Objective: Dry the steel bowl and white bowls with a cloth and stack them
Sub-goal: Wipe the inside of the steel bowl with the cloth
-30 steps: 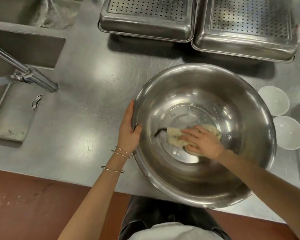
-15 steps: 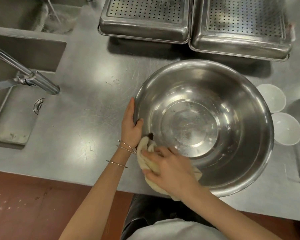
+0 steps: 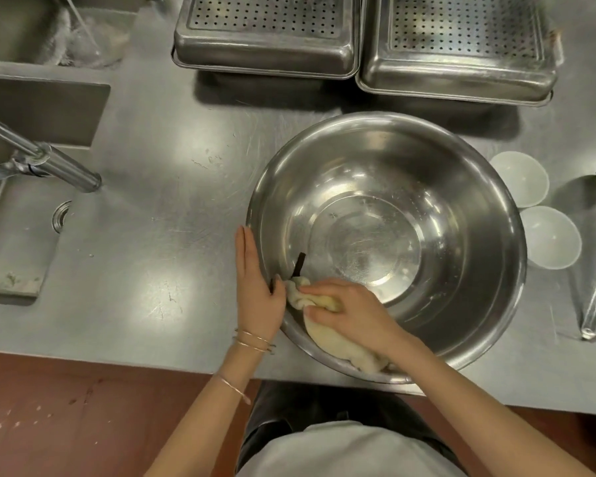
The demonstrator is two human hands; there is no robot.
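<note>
commercial kitchen: steel counter, perforated pans

The left hand is held flat, fingers straight; the cloth is gripped under the curled fingers of the right hand.

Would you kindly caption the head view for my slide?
Right hand wipes inside the steel bowl with a cloth, left hand bracing its rim, two white bowls beside.
</note>
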